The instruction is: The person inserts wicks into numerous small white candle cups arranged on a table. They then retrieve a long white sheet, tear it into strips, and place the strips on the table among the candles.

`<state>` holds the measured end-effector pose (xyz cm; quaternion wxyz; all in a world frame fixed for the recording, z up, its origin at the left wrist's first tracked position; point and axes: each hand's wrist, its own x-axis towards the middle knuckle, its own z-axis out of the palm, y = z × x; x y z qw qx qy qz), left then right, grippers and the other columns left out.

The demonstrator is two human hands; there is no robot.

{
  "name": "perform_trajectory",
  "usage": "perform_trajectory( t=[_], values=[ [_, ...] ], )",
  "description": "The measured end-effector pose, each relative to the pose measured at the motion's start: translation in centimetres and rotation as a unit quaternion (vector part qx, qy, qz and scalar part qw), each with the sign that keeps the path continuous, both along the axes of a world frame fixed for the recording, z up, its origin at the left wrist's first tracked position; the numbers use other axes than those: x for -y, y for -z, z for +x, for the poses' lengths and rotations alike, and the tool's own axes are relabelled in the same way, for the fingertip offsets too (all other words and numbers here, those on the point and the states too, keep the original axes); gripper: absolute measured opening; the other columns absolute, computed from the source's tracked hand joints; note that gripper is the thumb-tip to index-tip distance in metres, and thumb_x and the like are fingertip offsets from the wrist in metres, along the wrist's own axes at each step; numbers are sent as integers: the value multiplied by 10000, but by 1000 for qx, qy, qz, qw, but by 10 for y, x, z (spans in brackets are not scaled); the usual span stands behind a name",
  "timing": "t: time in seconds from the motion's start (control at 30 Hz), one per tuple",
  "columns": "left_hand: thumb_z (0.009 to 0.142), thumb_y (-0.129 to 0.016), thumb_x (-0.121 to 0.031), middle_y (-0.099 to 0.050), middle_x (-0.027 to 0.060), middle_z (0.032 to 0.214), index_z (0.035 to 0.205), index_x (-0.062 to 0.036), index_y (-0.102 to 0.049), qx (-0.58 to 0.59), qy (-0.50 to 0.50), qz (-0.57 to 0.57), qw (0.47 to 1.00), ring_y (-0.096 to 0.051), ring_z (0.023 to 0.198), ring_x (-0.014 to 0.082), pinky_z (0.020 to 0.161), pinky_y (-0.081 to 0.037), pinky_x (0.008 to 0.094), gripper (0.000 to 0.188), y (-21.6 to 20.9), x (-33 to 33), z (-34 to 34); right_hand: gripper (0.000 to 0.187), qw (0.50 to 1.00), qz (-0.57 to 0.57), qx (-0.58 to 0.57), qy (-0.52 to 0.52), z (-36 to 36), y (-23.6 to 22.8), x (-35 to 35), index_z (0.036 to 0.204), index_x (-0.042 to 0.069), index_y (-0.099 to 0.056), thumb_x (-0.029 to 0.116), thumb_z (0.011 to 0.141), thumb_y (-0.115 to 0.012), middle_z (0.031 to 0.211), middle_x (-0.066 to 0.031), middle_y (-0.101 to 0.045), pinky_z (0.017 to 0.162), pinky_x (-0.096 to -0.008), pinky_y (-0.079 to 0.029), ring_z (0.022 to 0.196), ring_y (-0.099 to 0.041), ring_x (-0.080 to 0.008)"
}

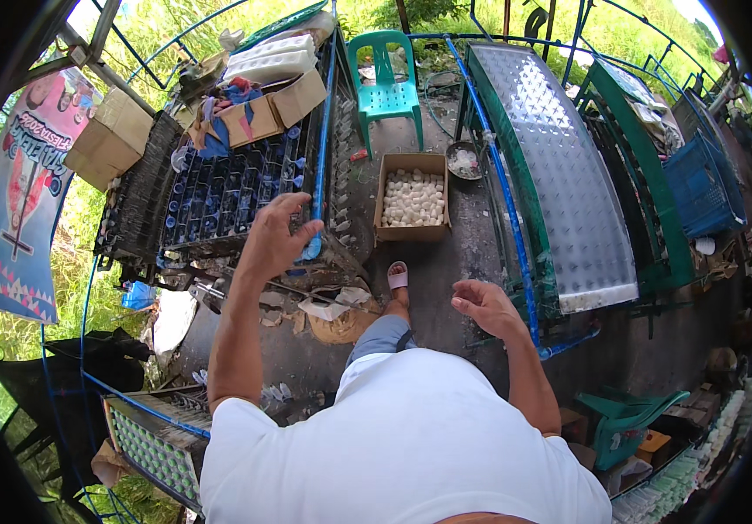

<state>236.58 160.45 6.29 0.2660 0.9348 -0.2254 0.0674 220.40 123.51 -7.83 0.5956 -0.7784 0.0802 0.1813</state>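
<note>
A dark floor (472, 229) lies underneath. At two o'clock, a long green-framed rack (533, 229) carries a translucent studded sheet (559, 175); at ten, a dark rack (210, 241) holds rows of blue pieces (226, 208). Slim blue pipes (319, 179) edge both racks. The left hand (278, 236), loosely open, nothing visibly held, is beside the left pipe at nine, contact unclear; the right hand (486, 307), half open, is empty at four.
</note>
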Motion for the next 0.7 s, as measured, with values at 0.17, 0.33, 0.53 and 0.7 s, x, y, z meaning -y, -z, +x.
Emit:
perform_trajectory(
  t=[0.17, 0.33, 0.53, 0.7],
  values=[
    [895, -764, -298, -691, 216, 1210, 1262, 12, -655, 99, -119, 14, 988, -680, 1091, 348, 941, -531, 430, 492, -28, -45, 211, 429, 997, 36, 71, -16, 186, -16, -12, 1257, -22, -659, 269, 954, -746, 1096, -100, -733, 878, -301, -535, 993, -670, -151],
    [855, -754, -200, -710, 216, 1138, 1271, 2, -667, 219, -120, 45, 967, -688, 1056, 335, 896, -548, 408, 470, 2, -86, 425, 380, 990, -9, 133, -44, 441, -64, -76, 1185, -14, -690, 279, 947, -734, 968, -79, -730, 814, -283, -530, 876, -650, -124],
    [866, -731, -181, -667, 218, 1244, 1313, 0, -623, 67, -240, -21, 968, -640, 1137, 356, 986, -510, 466, 494, 47, -98, 554, 461, 882, -272, 374, -95, 693, -85, -215, 1237, -45, -662, 279, 911, -704, 1205, -218, -693, 919, -448, -564, 1083, -691, -323],
    [967, -667, -187, -560, 138, 1172, 1247, -3, -612, -297, -253, -558, 732, -570, 1039, 328, 858, -537, 513, 340, 87, -108, 638, 512, 747, -472, 436, -170, 796, -51, -271, 1225, -83, -645, 252, 849, -735, 1222, -274, -673, 957, -468, -553, 1136, -667, -380]
  ],
)
